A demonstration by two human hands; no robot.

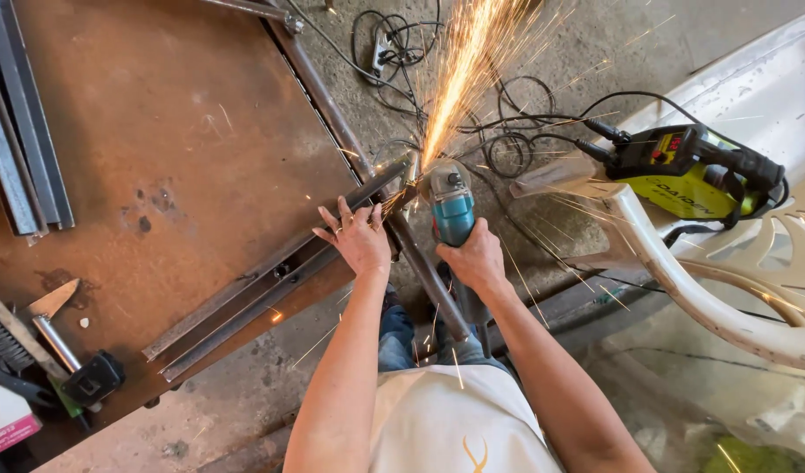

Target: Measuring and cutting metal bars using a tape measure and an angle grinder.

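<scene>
My left hand presses flat on a long steel angle bar that lies along the edge of a rusty metal table. My right hand grips the teal body of an angle grinder. Its disc meets the bar's end near the table corner. A stream of orange sparks shoots up and away over the concrete floor. The disc itself is hidden by glare.
Black cables tangle on the floor ahead. A yellow and black welding machine rests on a white plastic chair at right. Steel bars lie at the table's left. A wire brush and hammer sit lower left.
</scene>
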